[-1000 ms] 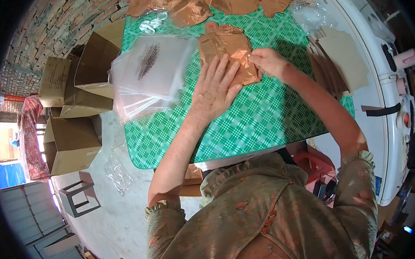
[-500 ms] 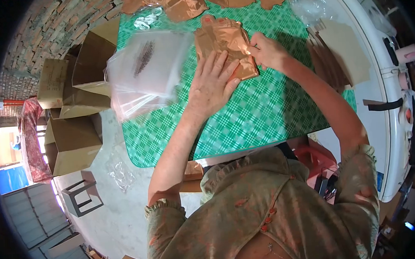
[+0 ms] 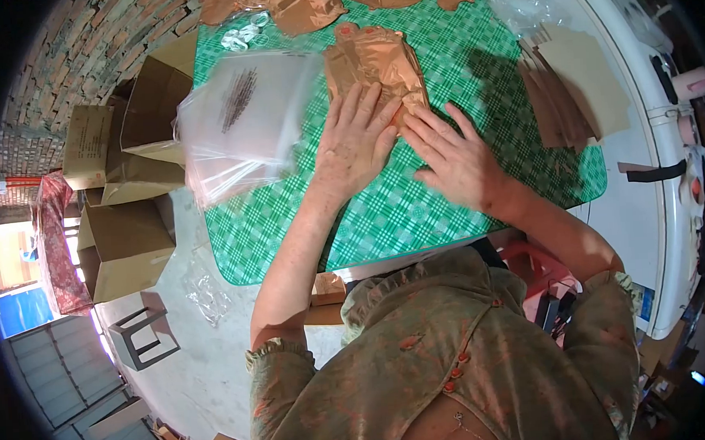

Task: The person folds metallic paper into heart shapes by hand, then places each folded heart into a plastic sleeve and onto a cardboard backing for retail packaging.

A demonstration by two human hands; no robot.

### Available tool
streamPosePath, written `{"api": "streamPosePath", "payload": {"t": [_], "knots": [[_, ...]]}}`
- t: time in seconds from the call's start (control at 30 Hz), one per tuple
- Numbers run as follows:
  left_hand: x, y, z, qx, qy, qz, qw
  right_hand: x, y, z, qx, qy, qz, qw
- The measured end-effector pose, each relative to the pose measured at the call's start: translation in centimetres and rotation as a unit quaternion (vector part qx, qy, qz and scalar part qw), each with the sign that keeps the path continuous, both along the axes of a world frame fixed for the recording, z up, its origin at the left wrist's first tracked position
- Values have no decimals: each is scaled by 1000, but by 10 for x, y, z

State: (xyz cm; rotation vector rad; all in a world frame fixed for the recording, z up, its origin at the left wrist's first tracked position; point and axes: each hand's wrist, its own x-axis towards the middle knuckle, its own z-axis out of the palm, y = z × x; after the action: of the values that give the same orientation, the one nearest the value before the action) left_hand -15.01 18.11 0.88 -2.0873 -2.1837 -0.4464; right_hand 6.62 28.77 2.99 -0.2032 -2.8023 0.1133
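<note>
- Looks like a flattening step to me: both hands are palm down at the near end of the folded copper-coloured foil (image 3: pixel 375 63), which lies on the green checked bench (image 3: pixel 385 230).
- Left hand (image 3: pixel 349 156): fingers a bit spread, resting on the foil, no pinch.
- Right hand (image 3: pixel 465 170): fingertips at its near right corner, little finger splayed out.
- Clear bags (image 3: pixel 262 89) sit just left.
- IMO, moving that slippery stuff calls for even, light pressure.

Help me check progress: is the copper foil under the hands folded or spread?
Folded, it seems: the foil forms a compact packet, with layers at its right edge.
</note>
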Motion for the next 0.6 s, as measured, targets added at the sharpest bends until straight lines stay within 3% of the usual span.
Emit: {"api": "streamPosePath", "payload": {"t": [0.33,0.6], "knots": [[1,0,5,-11,-10,-3,1000,8,-10,-7,-43,-93,-73,992],[-2,5,17,27,11,3,1000,7,-10,-7,-49,-104,-73,991]]}}
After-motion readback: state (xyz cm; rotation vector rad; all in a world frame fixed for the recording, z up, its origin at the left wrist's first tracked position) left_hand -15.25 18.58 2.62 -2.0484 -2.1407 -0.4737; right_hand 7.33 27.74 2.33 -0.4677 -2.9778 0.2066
